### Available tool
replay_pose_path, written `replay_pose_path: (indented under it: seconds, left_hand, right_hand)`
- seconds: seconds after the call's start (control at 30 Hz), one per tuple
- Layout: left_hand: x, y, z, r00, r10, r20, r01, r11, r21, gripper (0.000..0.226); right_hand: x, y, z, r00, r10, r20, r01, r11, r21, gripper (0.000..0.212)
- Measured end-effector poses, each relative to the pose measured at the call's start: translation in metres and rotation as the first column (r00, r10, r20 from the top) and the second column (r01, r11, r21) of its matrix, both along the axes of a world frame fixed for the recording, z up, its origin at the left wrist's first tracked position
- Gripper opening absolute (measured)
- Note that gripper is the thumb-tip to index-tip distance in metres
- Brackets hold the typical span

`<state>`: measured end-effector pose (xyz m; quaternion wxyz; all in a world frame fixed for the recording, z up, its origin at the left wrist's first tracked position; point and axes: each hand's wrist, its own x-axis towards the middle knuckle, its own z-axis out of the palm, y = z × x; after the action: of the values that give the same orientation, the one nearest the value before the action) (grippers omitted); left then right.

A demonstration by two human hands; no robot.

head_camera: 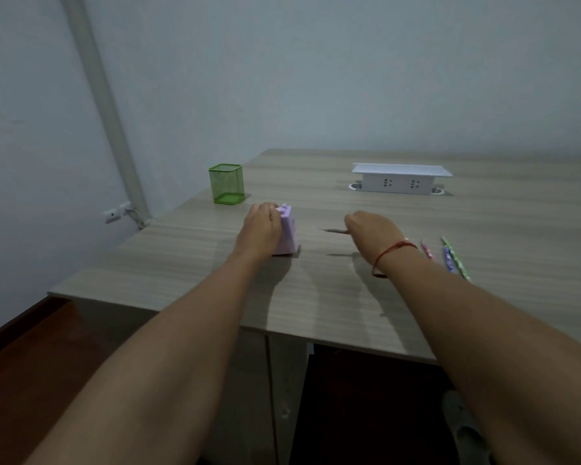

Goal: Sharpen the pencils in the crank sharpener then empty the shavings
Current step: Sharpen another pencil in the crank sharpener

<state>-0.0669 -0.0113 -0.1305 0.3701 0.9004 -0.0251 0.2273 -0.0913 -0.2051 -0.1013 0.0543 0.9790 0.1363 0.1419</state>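
A pale purple crank sharpener [289, 234] stands on the wooden desk [316, 290]. My left hand [260, 228] grips its left side and top. My right hand [371, 231] hovers to the right of it and holds a pencil [334, 231], blurred, with its tip pointing left toward the sharpener and a gap between them. Three more patterned pencils [448, 258] lie on the desk to the right of my right wrist, partly hidden by my forearm.
A green mesh pen cup [226, 183] stands behind and left of the sharpener. A white pop-up socket box [401, 178] sits at the back right. The desk's left edge drops to a dark wooden floor; a wall rises behind.
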Motion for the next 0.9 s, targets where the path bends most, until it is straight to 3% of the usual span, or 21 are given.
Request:
replay_pose_path:
  seconds: [0.1,0.33,0.63,0.9]
  left_hand:
    - [0.002,-0.005,-0.002,1.0,0.016,-0.011,-0.017,1.0,-0.008,0.045]
    - [-0.008,-0.014,-0.005,0.998,0.039,0.046,-0.042,0.996,0.073,0.033]
    - [-0.028,-0.031,-0.006,0.997,0.043,0.065,-0.049,0.994,0.094,0.031]
    - [-0.034,-0.071,-0.008,0.997,-0.029,0.073,0.024,0.997,0.068,0.027]
  right_hand:
    - [0.001,-0.027,-0.005,0.996,-0.084,-0.003,0.084,0.992,0.097,0.02]
    - [0.0,-0.013,-0.014,0.993,-0.102,-0.056,0.115,0.936,0.333,0.018]
    - [-0.017,-0.009,-0.004,0.984,-0.174,-0.033,0.172,0.89,0.422,0.017]
    - [-0.033,-0.037,-0.019,0.946,-0.302,-0.116,0.321,0.83,0.456,0.02]
